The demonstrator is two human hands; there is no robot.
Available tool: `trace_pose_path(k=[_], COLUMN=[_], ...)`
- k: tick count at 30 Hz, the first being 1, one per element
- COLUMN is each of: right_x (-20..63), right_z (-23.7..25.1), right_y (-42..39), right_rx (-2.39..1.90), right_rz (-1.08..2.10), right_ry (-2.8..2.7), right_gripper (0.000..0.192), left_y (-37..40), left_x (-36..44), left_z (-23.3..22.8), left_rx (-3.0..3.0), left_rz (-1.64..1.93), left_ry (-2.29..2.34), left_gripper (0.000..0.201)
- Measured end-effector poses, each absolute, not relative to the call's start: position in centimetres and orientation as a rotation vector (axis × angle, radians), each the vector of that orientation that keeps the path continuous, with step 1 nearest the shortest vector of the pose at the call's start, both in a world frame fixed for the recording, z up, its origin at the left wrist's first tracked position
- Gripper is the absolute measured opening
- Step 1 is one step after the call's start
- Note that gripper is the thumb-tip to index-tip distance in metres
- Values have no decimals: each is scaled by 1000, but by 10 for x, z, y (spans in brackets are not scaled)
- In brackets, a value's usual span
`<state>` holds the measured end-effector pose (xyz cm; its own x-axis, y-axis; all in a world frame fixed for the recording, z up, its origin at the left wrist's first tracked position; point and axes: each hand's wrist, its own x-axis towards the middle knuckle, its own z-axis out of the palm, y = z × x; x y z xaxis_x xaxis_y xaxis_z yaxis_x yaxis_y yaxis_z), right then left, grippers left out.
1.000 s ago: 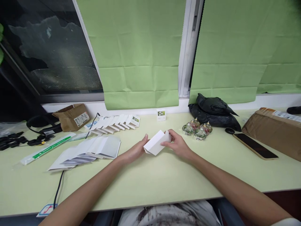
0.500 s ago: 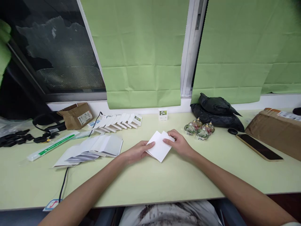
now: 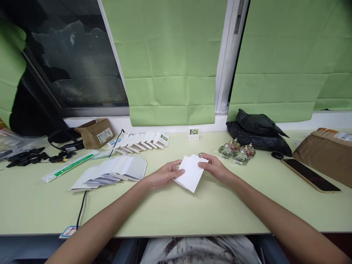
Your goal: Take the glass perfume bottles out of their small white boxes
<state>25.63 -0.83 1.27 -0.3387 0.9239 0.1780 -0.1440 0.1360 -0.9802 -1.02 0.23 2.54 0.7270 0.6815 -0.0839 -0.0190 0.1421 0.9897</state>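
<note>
A flat white folded card (image 3: 191, 173), in overlapping layers, is held low over the table between both hands. My left hand (image 3: 166, 175) pinches its left edge, thumb on top and fingers beneath. At the upper right corner my right hand (image 3: 216, 167) grips it, also with the thumb on top; its other fingers are partly hidden behind the card. To the left of my left hand lies a fanned stack of white folded cards (image 3: 132, 167). Behind that, a row of small white boxes (image 3: 145, 141) leans together. One small white box with a green picture (image 3: 194, 134) stands upright by the wall.
Clear-wrapped ornaments (image 3: 239, 153), black plastic bags (image 3: 258, 134), a phone (image 3: 310, 175) and a brown parcel (image 3: 327, 156) are on the right. Leftward lie an open cardboard box (image 3: 95, 134), a green-and-white strip package (image 3: 71, 165) and a black cable (image 3: 81, 209).
The view has shifted slightly, so most things appear further right. The card has turned a little in my hands, and my right fingers and thumb have shifted on its upper right part.
</note>
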Motion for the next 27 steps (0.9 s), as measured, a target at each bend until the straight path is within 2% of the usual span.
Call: trace_pose_path(k=[5,7,9,11,19,27], right_x=[255,253,250,249,245,244], right_z=[14,12,11,11,12,11], right_y=[-12,-12,-13,-14,-14,-16], right_rx=[-711,-708,-701,-705,-677,-718], right_rz=[1598,1606,1615,1615,1515,1455], right_ry=[-1250,-1184,-1143,-1130,-1037,-1079], right_gripper=[37,35,35,35,24,28], left_y=[1,1,1,1,1,7], left_x=[-11,-10,-9,-9,-9,-13], left_z=[25,26,28,29,29,26], left_rx=[1297,1315,1355,1381,1365,1311], left_rz=[720,739,731,731,783,739], left_ry=[645,619,624,643,597,696], left_gripper=[86,74,53,42,50,47])
